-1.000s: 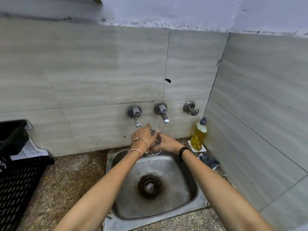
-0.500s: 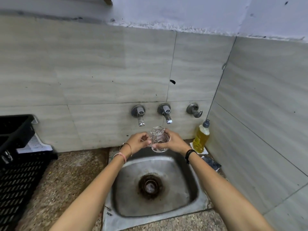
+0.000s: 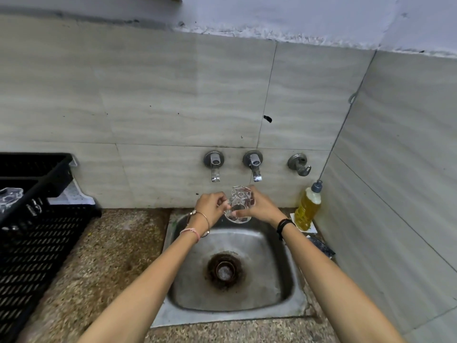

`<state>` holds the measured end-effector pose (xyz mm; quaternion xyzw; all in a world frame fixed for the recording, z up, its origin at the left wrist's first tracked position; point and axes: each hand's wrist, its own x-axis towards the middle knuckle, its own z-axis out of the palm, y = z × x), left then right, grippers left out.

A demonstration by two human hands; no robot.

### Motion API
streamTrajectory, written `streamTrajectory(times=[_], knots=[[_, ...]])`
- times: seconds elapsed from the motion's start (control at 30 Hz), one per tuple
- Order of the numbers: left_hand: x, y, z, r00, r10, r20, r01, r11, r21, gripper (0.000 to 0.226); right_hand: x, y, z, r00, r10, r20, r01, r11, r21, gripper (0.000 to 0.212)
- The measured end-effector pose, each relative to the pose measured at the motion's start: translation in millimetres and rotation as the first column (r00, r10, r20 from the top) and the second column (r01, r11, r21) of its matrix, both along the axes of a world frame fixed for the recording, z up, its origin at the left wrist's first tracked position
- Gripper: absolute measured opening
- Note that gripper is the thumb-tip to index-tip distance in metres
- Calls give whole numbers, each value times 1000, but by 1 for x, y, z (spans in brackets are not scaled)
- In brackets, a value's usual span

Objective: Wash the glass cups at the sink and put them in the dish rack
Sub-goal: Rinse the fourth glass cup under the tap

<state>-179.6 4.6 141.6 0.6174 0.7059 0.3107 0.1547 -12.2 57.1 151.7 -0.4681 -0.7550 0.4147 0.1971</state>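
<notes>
**Glass cup being rinsed over the sink**

Head view: both hands are holding one glass cup (image 3: pixel 239 205) above the back of the sink (image 3: pixel 284 290), just under the right tap (image 3: pixel 254 167). The right hand (image 3: pixel 263 207) is wrapping round the cup's right side. The left hand (image 3: pixel 210 205) is pinching its left side, perhaps at a handle. Whether water is running is too faint to tell. The step looks like rinsing, or shaking off drops. The next move is likely calling for a firm hold on wet glass and a carry leftward over the table (image 3: pixel 106 256) to the black dish rack (image 3: pixel 37 231), where another glass piece (image 3: pixel 10 198) seems to be lying.
</notes>
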Motion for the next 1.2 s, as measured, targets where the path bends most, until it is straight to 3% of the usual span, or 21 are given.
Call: streamTrajectory(times=[0.13,0.27,0.43,0.63,0.97,1.2], knots=[[10,-11,-5,998,54,27,-54,999,5,14,2,0,-1,996,84,37,-85,996,21,73],[16,-24,-12,992,114,48,-115,993,9,12,3,1,1,984,140,108,-149,985,85,55],[17,-44,-22,985,165,43,-166,986,18,9,-3,-4,4,928,295,228,-330,934,139,59],[16,-59,-32,976,210,52,-211,978,2,7,-13,-14,4,863,358,357,-446,872,201,52],[-18,-97,-17,949,257,183,-267,963,32,9,-55,-31,37,822,419,385,-530,810,251,50],[-117,-152,64,956,290,30,-292,947,134,17,-150,-74,104,853,407,327,-522,686,507,55]])
